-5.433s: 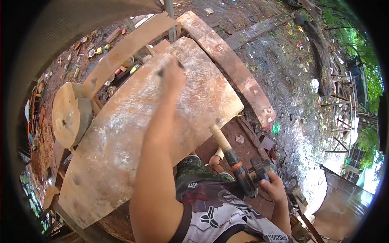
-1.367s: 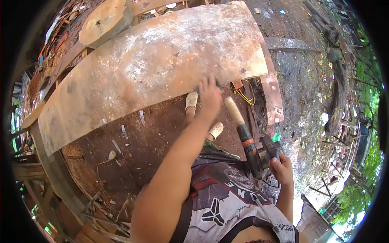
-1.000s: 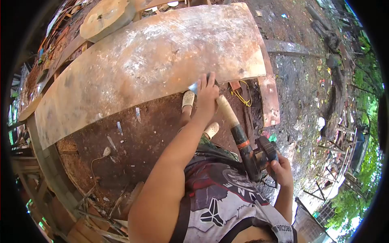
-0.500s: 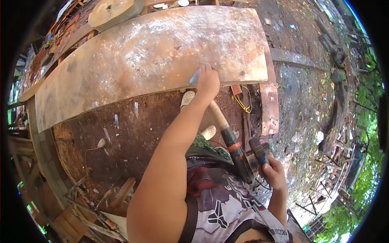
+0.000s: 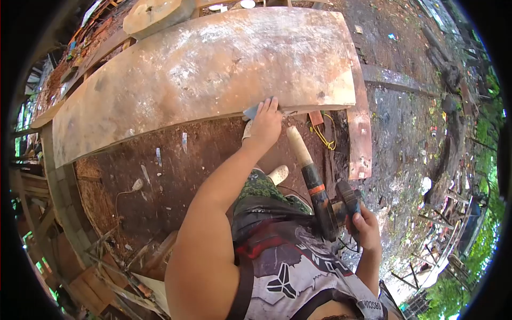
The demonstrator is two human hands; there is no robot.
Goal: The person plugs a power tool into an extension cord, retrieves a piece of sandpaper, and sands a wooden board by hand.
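A long, thick wooden slab with pale, scuffed patches lies across the upper part of the view. At its near edge is my left hand, fingertips touching the edge. It is closed on a flat blue-grey piece, mostly covered by the fingers; whether it is a scraper or a sheet I cannot tell. Low on the right, my right hand grips the handle of a black power tool with an orange band and a long pale tube. That tube points up toward the slab's edge, apart from it.
A thick wood block stands behind the slab at upper left. Under the slab's right end runs a reddish beam, with a yellow cord beside it. My clog is on the littered dirt floor. Broken boards lie at lower left.
My left hand has drawn back from the slab's top to its near edge, still with the blue-grey piece. The power tool has shifted slightly right and its tube shows more fully.
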